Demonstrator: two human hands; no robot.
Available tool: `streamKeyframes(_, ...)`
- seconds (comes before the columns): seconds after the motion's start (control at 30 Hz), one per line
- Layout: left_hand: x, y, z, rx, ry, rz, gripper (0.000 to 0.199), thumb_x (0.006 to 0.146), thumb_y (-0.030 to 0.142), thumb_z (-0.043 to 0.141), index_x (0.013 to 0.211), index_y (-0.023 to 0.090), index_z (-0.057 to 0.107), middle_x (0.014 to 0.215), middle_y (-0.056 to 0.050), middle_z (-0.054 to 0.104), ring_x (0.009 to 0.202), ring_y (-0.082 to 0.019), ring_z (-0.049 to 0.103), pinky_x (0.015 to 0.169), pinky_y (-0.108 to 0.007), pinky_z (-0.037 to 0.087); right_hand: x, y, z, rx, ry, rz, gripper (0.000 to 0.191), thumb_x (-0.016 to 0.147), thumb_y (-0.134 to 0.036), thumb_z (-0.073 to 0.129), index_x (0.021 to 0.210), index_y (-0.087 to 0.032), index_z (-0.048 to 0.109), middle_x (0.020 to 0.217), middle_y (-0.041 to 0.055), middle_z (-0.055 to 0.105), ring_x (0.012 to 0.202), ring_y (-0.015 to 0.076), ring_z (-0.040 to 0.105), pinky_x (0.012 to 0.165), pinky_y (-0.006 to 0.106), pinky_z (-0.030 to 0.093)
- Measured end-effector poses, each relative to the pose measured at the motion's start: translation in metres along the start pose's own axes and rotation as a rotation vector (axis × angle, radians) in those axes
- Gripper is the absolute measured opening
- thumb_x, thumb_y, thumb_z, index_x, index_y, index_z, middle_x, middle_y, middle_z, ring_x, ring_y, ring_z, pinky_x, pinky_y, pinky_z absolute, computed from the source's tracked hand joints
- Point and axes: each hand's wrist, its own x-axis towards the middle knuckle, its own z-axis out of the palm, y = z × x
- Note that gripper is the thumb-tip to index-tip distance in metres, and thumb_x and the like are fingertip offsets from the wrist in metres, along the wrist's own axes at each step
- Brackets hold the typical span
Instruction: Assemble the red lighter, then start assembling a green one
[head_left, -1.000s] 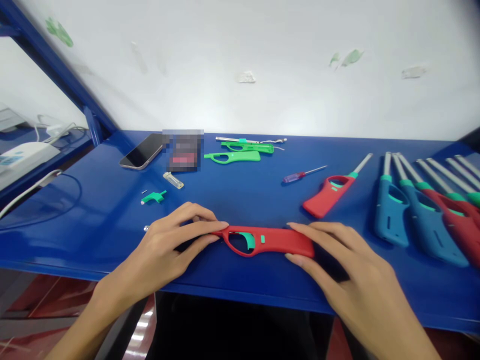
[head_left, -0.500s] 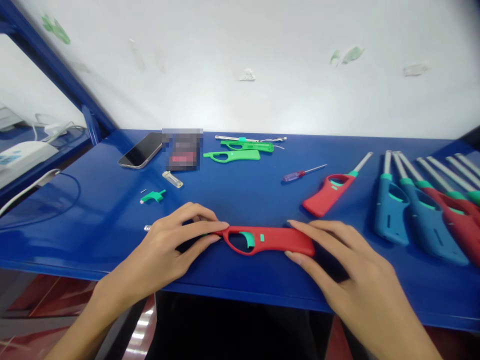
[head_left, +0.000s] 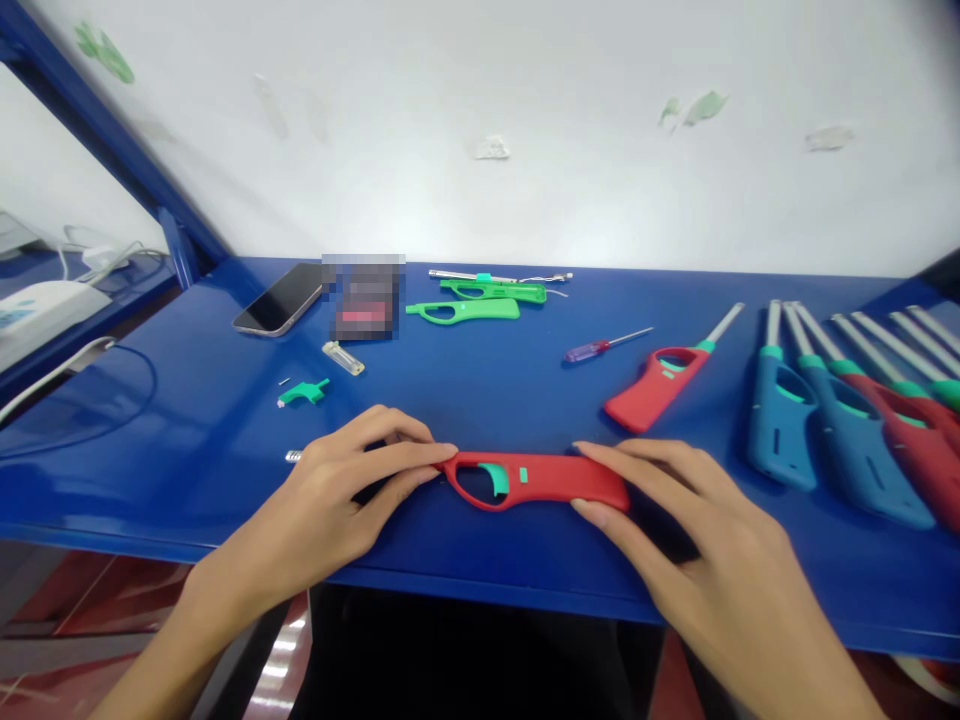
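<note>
A red gas lighter (head_left: 551,478) with a green trigger lies crosswise near the front edge of the blue table, between my two hands. My left hand (head_left: 349,480) pinches its narrow neck end between thumb and fingers, hiding most of the metal tube; a short metal tip (head_left: 293,456) shows left of the hand. At the handle's other end, my right hand (head_left: 694,530) grips it with the thumb on the near side and fingers on the far side. Another red lighter (head_left: 651,388) and a screwdriver (head_left: 592,351) with a purple handle lie beyond my right hand.
Several blue and red lighters (head_left: 784,430) are lined up at the right. Green lighter shells (head_left: 480,310) and a metal tube with wires lie at the back. Toward the left are a phone (head_left: 283,298), a small clear lighter (head_left: 345,358) and a green trigger piece (head_left: 305,392).
The view has shifted very slightly. Both hands keep the same hold on the red lighter, and nothing on the table has visibly moved.
</note>
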Motion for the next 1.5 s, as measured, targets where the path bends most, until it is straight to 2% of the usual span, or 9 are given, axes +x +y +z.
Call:
streamKeyframes(0.47,-0.001,-0.003,0.002,0.005,-0.002,0.012,0.029,0.108,0.021,0.059,0.131,0.034,0.071,0.123,0.001,0.065,0.109,-0.011,0.067,0.094,-0.022,0.054,0.000,0.001,0.000,-0.008,0.033,-0.029,0.036,0.107,-0.057,0.053,0.135,-0.039,0.065,0.118,-0.0019,0.063,0.104,0.0142,0.069,0.090,0.028,0.055)
streamKeyframes(0.8,0.001,-0.001,0.002,0.035,0.012,0.117,0.031,0.108,0.014,0.058,0.131,0.029,0.069,0.120,-0.001,0.063,0.106,-0.010,0.065,0.091,-0.020,0.053,0.001,0.002,-0.001,0.005,0.020,-0.048,0.033,0.107,-0.052,0.056,0.136,-0.039,0.065,0.116,-0.0029,0.064,0.103,0.0141,0.069,0.088,0.028,0.055)
streamKeyframes(1.17,0.000,0.004,0.002,0.169,-0.010,0.152,0.031,0.107,0.010,0.054,0.133,0.023,0.065,0.117,-0.006,0.062,0.103,-0.017,0.062,0.086,-0.030,0.052,0.000,0.001,-0.002,-0.025,0.026,-0.067,0.036,0.109,-0.051,0.052,0.139,-0.036,0.064,0.116,-0.0010,0.064,0.103,0.0141,0.070,0.086,0.028,0.056)
streamKeyframes(1.33,0.003,0.007,0.004,0.122,-0.002,0.133,0.022,0.107,0.018,0.059,0.128,0.022,0.067,0.117,-0.006,0.062,0.104,-0.018,0.061,0.092,-0.034,0.052,0.000,0.002,-0.002,0.003,-0.005,-0.054,0.038,0.106,-0.055,0.056,0.137,-0.035,0.067,0.121,0.0007,0.066,0.110,0.0175,0.070,0.092,0.032,0.057)
streamKeyframes(1.5,0.006,0.005,0.007,0.079,-0.020,0.169,0.019,0.109,0.015,0.055,0.120,0.020,0.070,0.117,-0.006,0.063,0.105,-0.017,0.061,0.092,-0.033,0.051,0.000,0.000,-0.003,0.090,-0.024,-0.068,0.033,0.107,-0.055,0.056,0.133,-0.039,0.070,0.125,-0.0014,0.068,0.115,0.0179,0.068,0.098,0.032,0.055)
